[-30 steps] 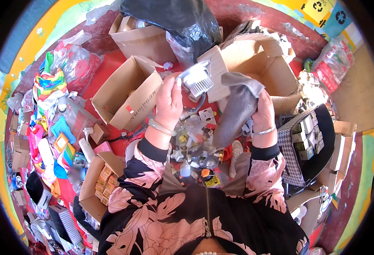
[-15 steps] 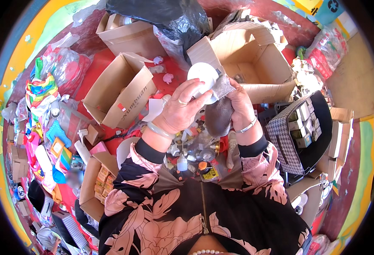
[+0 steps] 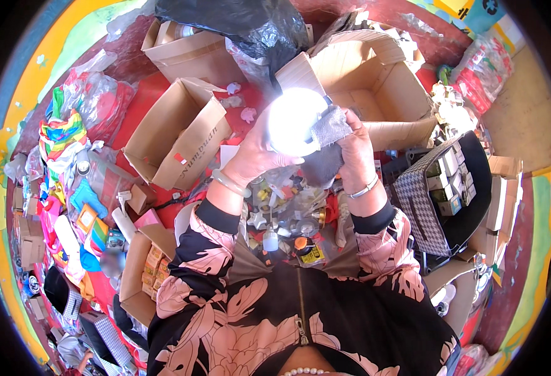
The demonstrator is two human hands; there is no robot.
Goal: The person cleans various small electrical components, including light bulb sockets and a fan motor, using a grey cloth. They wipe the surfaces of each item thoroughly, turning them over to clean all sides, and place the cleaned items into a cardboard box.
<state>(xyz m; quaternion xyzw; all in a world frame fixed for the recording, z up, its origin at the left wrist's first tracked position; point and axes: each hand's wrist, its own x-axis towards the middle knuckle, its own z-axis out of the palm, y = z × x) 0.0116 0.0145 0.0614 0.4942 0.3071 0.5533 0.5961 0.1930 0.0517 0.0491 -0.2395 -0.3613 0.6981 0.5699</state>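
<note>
My left hand (image 3: 256, 148) grips a white round object (image 3: 295, 122) by its side; the bright glare on it hides whether it is a cup or something else. A grey cloth (image 3: 330, 128) lies against its right side. My right hand (image 3: 355, 149) is closed on that cloth, whose darker part hangs below toward my wrist. Both hands are raised in front of me, above a heap of small mixed items (image 3: 281, 200). A small whitish bottle (image 3: 270, 240) and an orange-topped item (image 3: 300, 243) lie below, nearer my body.
An open cardboard box (image 3: 178, 135) stands to the left, a larger one (image 3: 375, 81) at far right. Houndstooth-patterned bin (image 3: 416, 194) with small boxes sits right. Another carton (image 3: 134, 282) holds small orange boxes. Black plastic bag (image 3: 244, 28) lies at the back; colourful clutter fills the left.
The white object has tilted, its round face now turned up and glaring. My left fingers have shifted from over its face to its side. The cloth stays at its right side.
</note>
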